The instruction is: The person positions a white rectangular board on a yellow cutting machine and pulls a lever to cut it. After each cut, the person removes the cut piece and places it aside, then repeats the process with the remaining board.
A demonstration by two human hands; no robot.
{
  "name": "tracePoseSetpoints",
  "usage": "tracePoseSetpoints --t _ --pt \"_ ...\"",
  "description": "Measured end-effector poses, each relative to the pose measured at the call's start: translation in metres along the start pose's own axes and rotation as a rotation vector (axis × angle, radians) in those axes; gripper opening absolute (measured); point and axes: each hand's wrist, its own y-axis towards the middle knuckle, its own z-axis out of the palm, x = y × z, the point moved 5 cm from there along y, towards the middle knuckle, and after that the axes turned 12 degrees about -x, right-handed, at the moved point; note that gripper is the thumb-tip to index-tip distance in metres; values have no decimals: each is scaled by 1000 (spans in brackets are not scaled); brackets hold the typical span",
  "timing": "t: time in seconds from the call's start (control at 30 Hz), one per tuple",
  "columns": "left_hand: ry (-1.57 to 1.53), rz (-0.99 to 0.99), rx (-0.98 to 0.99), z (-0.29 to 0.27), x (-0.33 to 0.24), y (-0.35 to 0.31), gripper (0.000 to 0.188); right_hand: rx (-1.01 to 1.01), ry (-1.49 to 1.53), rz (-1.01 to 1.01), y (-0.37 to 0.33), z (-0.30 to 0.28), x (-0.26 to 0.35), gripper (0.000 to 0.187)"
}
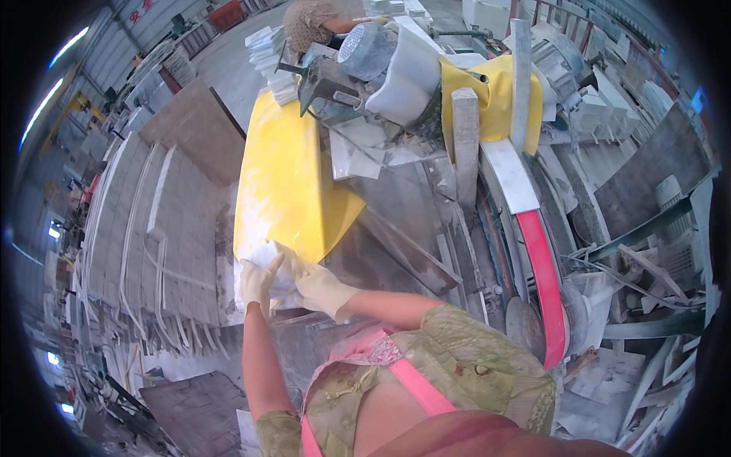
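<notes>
Both my hands wear pale gloves and grip a white stone block [268, 253] at the near end of a yellow sheet [283, 171]. The left hand [257, 282] holds the block's left side, thumb over its near edge. Against its right side presses the right hand [321, 289], its fingertips partly hidden. Whether the block is one piece or several thin tiles together, I cannot tell. White dust coats parts of the sheet, which drapes over a raised surface.
White slabs [122, 236] stand stacked at left. A dusty machine motor [367, 52] and a yellow flap [495, 99] lie ahead. To the right, a white strip [509, 177] rests on a red belt [542, 282]. Another person [308, 23] bends at the far end, near stacked white tiles [266, 57].
</notes>
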Motion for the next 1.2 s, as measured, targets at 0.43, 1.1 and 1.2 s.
tracePoseSetpoints --t 0.43,1.1,1.2 --pt "341 -234 -61 23 -1 4 120 -314 544 197 2 16 -17 34" --pt "8 -427 25 21 -14 6 90 -62 592 315 -71 -110 -133 52" --pt "-82 -351 208 13 -23 3 80 -63 605 429 -77 -109 -144 51"
